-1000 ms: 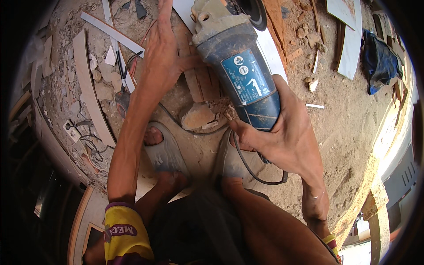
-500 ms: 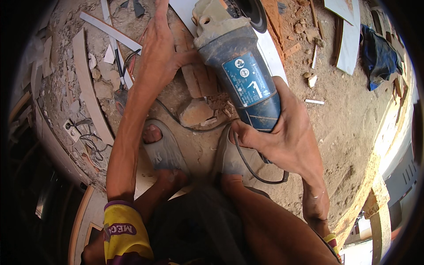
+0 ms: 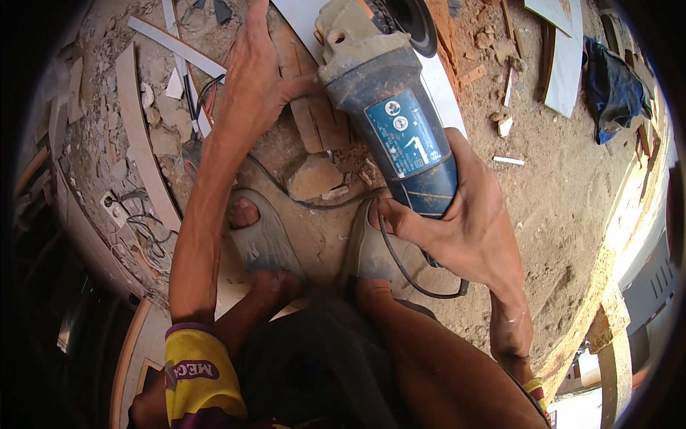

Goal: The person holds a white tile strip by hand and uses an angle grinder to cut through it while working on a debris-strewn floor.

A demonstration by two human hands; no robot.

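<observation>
A blue angle grinder (image 3: 404, 125) with a grey gear head lies across the upper middle of the view. My right hand (image 3: 468, 222) is wrapped round its rear body, thumb on the near side. The dark cutting disc (image 3: 418, 25) is at the far end, over a white tile strip (image 3: 444, 93) on the ground. My left hand (image 3: 254, 79) is left of the grinder, its thumb stretched toward the gear head and a finger pointing away to the top edge. The other left fingers are largely hidden. Beneath lies a reddish brick (image 3: 314, 123).
The grinder's black cord (image 3: 307, 206) loops past my sandals (image 3: 264, 239). A stone (image 3: 314, 177) lies by the brick. Cut strips (image 3: 146, 136) and a socket (image 3: 114, 207) with wires are at left. White panels (image 3: 564, 71) and a dark blue cloth (image 3: 614, 93) lie at right.
The grinder and my right hand sit slightly further right and lower in the picture. My left hand keeps nearly the same pose, and both grips look unchanged.
</observation>
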